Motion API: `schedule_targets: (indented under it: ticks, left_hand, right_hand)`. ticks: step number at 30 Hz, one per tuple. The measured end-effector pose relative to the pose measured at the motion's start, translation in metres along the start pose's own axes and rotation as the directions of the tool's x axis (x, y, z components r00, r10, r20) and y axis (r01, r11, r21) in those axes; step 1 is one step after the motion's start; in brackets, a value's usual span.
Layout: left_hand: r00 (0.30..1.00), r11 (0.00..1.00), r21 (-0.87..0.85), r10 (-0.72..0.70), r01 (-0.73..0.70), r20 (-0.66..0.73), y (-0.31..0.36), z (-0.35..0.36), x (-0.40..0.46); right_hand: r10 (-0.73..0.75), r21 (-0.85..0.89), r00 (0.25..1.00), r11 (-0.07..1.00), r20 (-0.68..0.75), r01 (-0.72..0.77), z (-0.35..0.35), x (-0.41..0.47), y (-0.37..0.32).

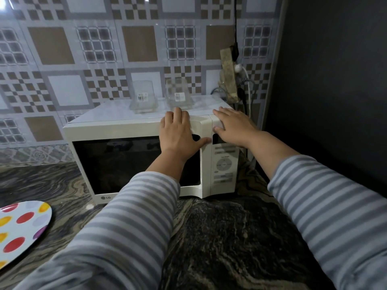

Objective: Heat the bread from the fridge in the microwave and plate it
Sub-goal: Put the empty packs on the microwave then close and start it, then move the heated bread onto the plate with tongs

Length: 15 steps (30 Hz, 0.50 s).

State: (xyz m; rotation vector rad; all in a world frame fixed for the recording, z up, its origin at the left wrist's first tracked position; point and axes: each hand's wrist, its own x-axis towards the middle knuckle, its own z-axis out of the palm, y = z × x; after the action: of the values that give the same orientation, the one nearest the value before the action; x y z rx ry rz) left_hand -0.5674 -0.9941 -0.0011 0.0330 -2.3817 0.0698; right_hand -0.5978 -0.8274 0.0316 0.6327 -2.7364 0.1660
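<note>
Both hands flat on microwave, fingers straight, gripping nothing: left hand on door top, right hand over control panel. Door shut. Bread unseen. Spotted plate waits on counter. Bread likely soft, light; lift from beneath.

Two glass containers sit atop the microwave, plate front-left.

1. A white boxy microwave with a dark glass door stands shut on the dark veined stone counter.
2. The left hand lies flat on the microwave's upper door edge, fingers straight.
3. The right hand lies flat on its top right corner.
4. Two clear glass containers stand on the microwave.
5. A white plate with coloured dots lies on the counter, front left of the microwave.
</note>
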Motion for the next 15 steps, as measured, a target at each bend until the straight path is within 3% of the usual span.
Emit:
schedule_targets:
  ticks: [15]
  left_hand:
    - [0.993,1.000,-0.026,-0.013,0.017,0.115,-0.001,-0.010,0.012]
  right_hand:
    - [0.015,0.009,1.000,1.000,-0.003,-0.015,0.000,-0.001,-0.002]
